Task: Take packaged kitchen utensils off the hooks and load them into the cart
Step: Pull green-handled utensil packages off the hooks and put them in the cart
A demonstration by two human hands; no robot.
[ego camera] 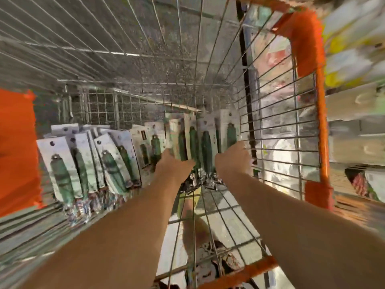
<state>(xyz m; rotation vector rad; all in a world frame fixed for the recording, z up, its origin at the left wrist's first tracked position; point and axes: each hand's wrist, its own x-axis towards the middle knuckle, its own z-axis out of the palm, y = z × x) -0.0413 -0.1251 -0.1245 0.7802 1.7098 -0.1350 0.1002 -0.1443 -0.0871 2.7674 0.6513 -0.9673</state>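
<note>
A: Nearest are two bare forearms, reaching forward and down into the cart (277, 130). Its wire side with orange trim stands at right.

B: And the hands?

A: The left hand (175, 163) sits at the packs in the middle of the row. Its fingers are hidden behind the cards, so I cannot tell whether its grip is closed on one. The right hand (233, 157) is at the right end of the row, beside the wire side, knuckles up and fingers curled. Whether that grip holds a pack I cannot tell; the picture is blurred.

B: Where are the utensils?

A: The packs (116, 161) are in the cart: white cards, each with a dark green handle, in a row from left to right. The left ones lean back; the ones by the hands stand more upright.

B: Farther off?

A: An orange panel (16, 147) at left, blurred shelves (354, 113) beyond the wire at right.
</note>
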